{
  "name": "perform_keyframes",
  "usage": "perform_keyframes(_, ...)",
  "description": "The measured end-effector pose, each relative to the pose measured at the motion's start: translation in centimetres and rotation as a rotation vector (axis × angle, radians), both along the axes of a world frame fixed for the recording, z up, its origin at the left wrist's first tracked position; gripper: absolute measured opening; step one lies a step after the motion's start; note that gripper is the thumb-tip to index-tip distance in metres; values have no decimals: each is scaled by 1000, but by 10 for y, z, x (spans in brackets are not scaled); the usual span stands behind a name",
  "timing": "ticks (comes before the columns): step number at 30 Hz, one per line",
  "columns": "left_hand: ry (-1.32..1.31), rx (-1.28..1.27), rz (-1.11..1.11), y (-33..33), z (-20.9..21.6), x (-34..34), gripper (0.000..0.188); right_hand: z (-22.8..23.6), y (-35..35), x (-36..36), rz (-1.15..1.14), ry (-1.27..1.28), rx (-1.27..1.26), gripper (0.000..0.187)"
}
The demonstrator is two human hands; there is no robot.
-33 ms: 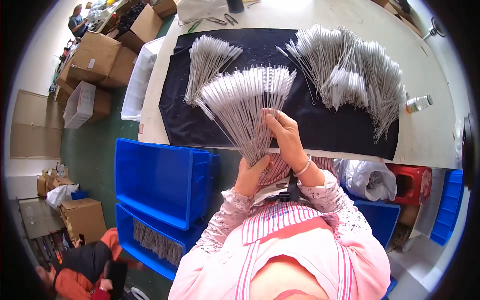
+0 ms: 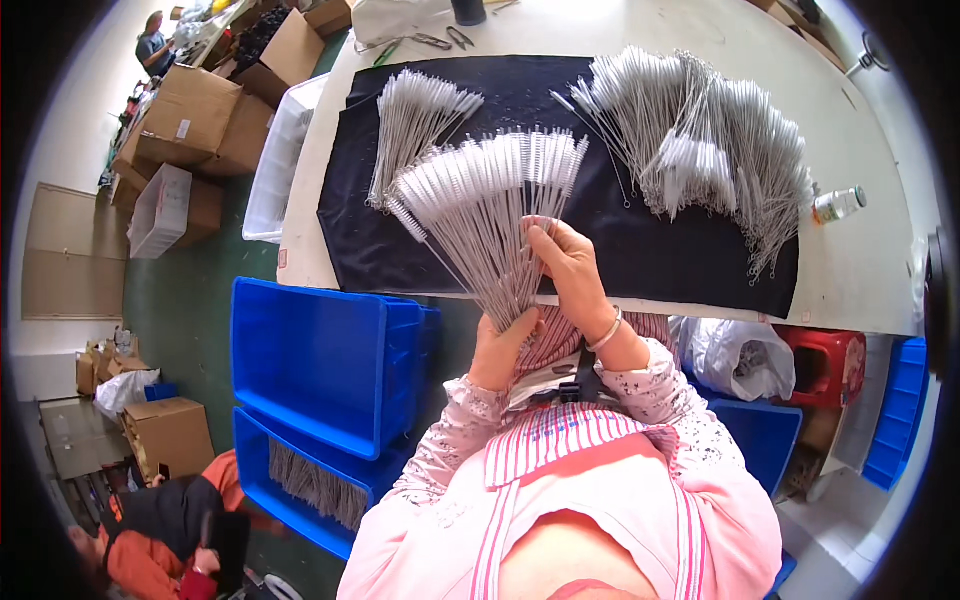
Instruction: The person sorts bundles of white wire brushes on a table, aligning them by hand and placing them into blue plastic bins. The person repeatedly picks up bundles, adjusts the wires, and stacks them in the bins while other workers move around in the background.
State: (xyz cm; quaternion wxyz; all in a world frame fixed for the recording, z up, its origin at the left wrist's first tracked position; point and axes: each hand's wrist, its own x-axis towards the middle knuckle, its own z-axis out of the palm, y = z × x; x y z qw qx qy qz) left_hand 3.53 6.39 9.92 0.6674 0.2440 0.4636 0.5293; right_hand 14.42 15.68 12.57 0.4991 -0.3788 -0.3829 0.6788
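Note:
My left hand [image 2: 507,345] is wrapped round the lower wire stems of a fanned bundle of thin bottle brushes [image 2: 485,175], white bristles pointing away from me. My right hand [image 2: 565,255] pinches some stems on the bundle's right side, thumb and fingertips closed on them; a bracelet circles that wrist. Behind the bundle, to the left, lies a smaller pile of the same brushes [image 2: 408,115] on a black cloth [image 2: 520,88]. A much larger brush pile [image 2: 690,130] spreads over the cloth's right part, with several looped wire ends toward me.
Left of me stand an upper blue bin [image 2: 305,365] and a lower blue bin [image 2: 255,450] holding grey wire stems. A small jar [image 2: 838,206] lies at the table's right; snips [image 2: 432,41] lie at the back. A red stool [image 2: 825,365] stands below. Another person [image 2: 165,535] is at lower left.
The person at lower left has shifted an arm slightly. My hands and the brush bundle are almost unmoved.

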Motion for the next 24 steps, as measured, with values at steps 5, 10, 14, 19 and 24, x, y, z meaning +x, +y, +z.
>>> perform_keyframes(5, -8, 28, 97, 3, 8, 6, 17, -5, 3, 5, 49, 89, -73, 21)
perform_keyframes(10, 2, 3, 123, 3, 12, 5, 17, -4, 7, 9, 141, 185, -128, 25)
perform_keyframes(14, 14, 25, 117, 5, 16, 4, 17, 5, 6, 8, 139, 259, -224, 27)
perform_keyframes(19, -4, -13, 110, 3, 20, 5, 18, -13, 14, 12, 130, 175, -119, 14)
perform_keyframes(24, -32, -41, 111, 3, 22, 7, 18, -15, 14, 10, 59, 179, -144, 14)
